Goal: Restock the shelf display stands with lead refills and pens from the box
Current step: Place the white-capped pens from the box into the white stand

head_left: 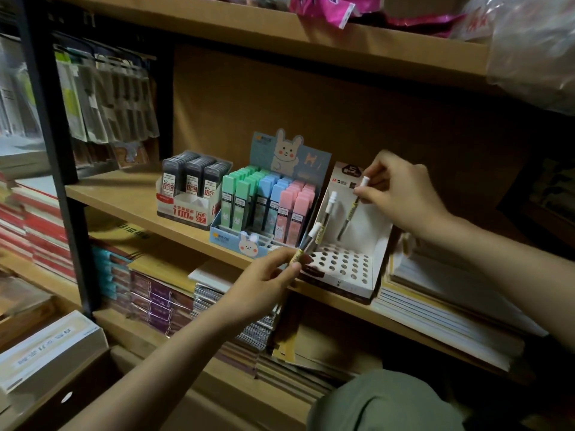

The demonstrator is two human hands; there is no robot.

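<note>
My right hand (401,194) pinches a white-capped pen (353,209) near its top, its tip angled down over the holes of the white pen stand (357,275). My left hand (264,283) grips another pen (306,244) by its lower barrel, cap up, just in front of the stand's left edge. A third pen (328,211) stands in the stand. To its left on the shelf (124,197) sit the pastel lead refills (267,206) and the dark lead refills (194,178) in their own stands.
</note>
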